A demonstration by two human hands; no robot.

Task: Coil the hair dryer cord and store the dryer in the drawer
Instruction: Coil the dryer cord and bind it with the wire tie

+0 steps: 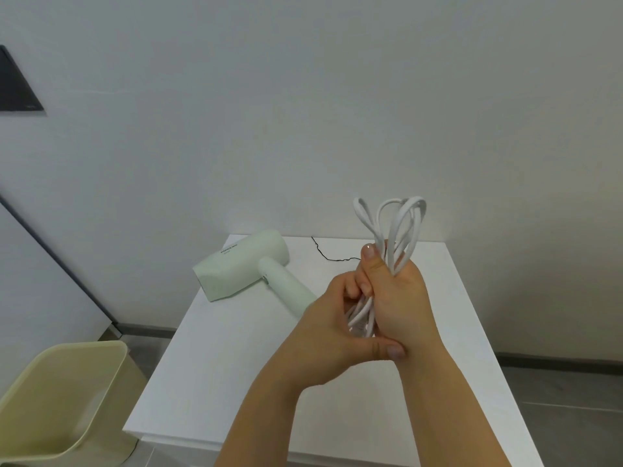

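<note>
The soft, springy white plastic cord point(391, 254), bundled above the white cabinet top point(236, 365) near the light pale-green plastic hair dryer point(242, 264), is clasped mid-bundle by curled fingers of the right hand point(401, 298) and left hand point(330, 332), judged the securest hold.

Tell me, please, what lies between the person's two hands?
The looped white cord lies between them, gripped by the right hand and the left hand, as the head view shows.
</note>
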